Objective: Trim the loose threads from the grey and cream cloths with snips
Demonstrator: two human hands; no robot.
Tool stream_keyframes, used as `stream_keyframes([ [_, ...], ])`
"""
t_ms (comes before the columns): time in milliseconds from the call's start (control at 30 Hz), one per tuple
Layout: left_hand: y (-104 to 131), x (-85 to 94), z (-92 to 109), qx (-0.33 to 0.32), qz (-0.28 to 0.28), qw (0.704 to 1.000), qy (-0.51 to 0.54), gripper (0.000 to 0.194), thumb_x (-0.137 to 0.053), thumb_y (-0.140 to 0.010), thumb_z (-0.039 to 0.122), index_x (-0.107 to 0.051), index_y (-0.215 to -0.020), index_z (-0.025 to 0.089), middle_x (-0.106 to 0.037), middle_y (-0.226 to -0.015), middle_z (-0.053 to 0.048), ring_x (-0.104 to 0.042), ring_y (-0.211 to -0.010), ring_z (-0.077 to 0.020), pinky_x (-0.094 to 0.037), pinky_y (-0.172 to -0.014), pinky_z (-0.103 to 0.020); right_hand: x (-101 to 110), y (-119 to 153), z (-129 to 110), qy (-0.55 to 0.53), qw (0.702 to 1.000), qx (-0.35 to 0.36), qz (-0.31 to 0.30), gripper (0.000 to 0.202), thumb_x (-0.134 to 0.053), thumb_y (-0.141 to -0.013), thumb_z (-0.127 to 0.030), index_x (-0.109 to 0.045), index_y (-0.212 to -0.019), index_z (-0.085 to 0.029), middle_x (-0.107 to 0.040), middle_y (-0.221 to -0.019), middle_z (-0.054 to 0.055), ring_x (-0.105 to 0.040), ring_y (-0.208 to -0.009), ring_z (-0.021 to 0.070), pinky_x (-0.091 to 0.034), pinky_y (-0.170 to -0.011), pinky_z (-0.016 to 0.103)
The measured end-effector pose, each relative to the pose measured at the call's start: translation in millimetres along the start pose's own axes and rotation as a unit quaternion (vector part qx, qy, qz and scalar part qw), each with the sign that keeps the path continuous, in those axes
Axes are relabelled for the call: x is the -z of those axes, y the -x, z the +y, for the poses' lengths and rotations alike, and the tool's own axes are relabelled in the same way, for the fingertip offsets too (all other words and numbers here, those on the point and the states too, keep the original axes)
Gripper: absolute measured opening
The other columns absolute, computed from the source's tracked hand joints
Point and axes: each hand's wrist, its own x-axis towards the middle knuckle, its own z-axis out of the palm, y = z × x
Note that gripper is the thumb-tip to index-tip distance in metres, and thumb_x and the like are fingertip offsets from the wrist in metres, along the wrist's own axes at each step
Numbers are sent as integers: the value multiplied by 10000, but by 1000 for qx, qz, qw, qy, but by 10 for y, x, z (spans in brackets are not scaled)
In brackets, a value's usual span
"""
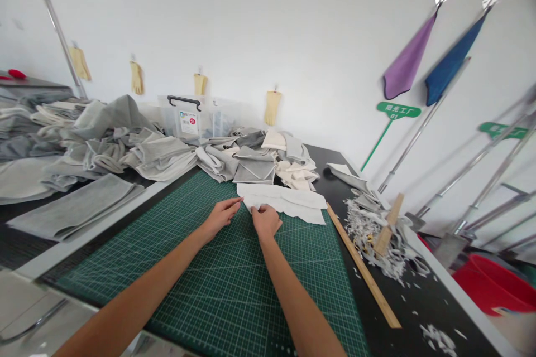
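A strip of white cloth (pixel 288 196) lies across the far part of a green gridded cutting mat (pixel 201 273), its near edge wavy. My right hand (pixel 267 221) is closed on the near left edge of this cloth, thumb and fingers pinched together. Just to the left, my left hand (pixel 224 215) is closed too, its fingertips pressed together beside the cloth's left end. Whatever is between those fingertips is too small to make out. Behind the white cloth sits a heap of folded grey and cream cloths (pixel 255 164).
A wooden ruler (pixel 364 268) lies along the mat's right edge. White scraps (pixel 372 240) and a wooden block (pixel 389 223) are beyond it. Big piles of grey cloth (pixel 104 145) cover the left table. A clear plastic box (pixel 180 117) stands behind; a red bucket (pixel 494 284) is at right.
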Motion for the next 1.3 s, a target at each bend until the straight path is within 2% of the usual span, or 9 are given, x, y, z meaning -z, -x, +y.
stream_keyframes([
  [233, 15, -16, 32, -5, 17, 1000, 15, 616, -722, -669, 492, -636, -1150, 118, -389, -577, 70, -328, -456, -49, -166, -397, -154, -17, -27, 71, -139, 990, -14, 6, 257, -472, -799, -405, -614, -710, -209, -669, -661, 41, -610, -701, 226, -424, -668, 308],
  [400, 42, -9, 83, -26, 33, 999, 31, 625, -715, -677, 488, -615, -1171, 118, -398, -618, 62, -333, -473, -50, -182, -397, -160, 51, 11, 146, -260, 965, -28, 6, 249, -464, -819, -432, -575, -842, -210, -660, -744, 34, -610, -786, 213, -458, -718, 298],
  [567, 75, -16, 147, -44, 41, 998, 32, 622, -692, -699, 492, -600, -1183, 113, -385, -625, 64, -316, -473, -52, -189, -395, -163, 65, 62, 148, -382, 920, -81, -15, 206, -493, -827, -428, -520, -900, -237, -649, -804, 29, -655, -831, 206, -522, -723, 323],
  [733, 117, -42, 189, -64, 33, 997, 16, 620, -680, -729, 481, -592, -1211, 101, -350, -603, 69, -300, -488, -59, -202, -398, -163, 81, 110, 104, -490, 853, -169, -63, 206, -480, -855, -437, -447, -886, -236, -591, -662, -30, -723, -702, 208, -583, -659, 357],
  [867, 140, -53, 201, -79, 25, 997, 2, 613, -659, -756, 482, -586, -1222, 91, -336, -591, 73, -279, -479, -59, -206, -399, -170, 136, 145, 99, -539, 811, -210, -86, 245, -592, -801, -423, -464, -828, -216, -628, -652, -14, -732, -765, 221, -587, -732, 351],
  [967, 143, -43, 197, -86, 26, 996, -7, 616, -650, -760, 490, -588, -1224, 90, -352, -593, 69, -291, -478, -63, -208, -397, -176, 174, 169, 106, -553, 796, -226, -99, 260, -645, -763, -413, -518, -831, -196, -689, -718, 36, -730, -776, 225, -584, -751, 348],
  [1100, 134, -25, 180, -93, 30, 995, -23, 600, -647, -756, 495, -604, -1211, 105, -379, -591, 61, -320, -485, -72, -225, -401, -178, 160, 207, 88, -557, 791, -228, -107, 314, -723, -681, -393, -589, -856, -170, -724, -776, 74, -723, -781, 235, -582, -739, 347],
  [1233, 121, -24, 153, -98, 35, 994, -37, 584, -640, -755, 499, -617, -1197, 118, -405, -586, 55, -336, -482, -75, -234, -405, -180, 39, 240, 44, -558, 800, -207, -79, 447, -818, -469, -134, -627, -872, -171, -740, -833, 39, -702, -806, 219, -570, -757, 323],
  [1300, 115, -21, 141, -99, 38, 993, -45, 579, -640, -752, 502, -623, -1193, 126, -417, -582, 52, -339, -480, -76, -233, -406, -181, -39, 247, 29, -556, 804, -199, -60, 441, -805, -437, -89, -643, -841, -163, -741, -814, 29, -694, -786, 214, -569, -746, 323],
])
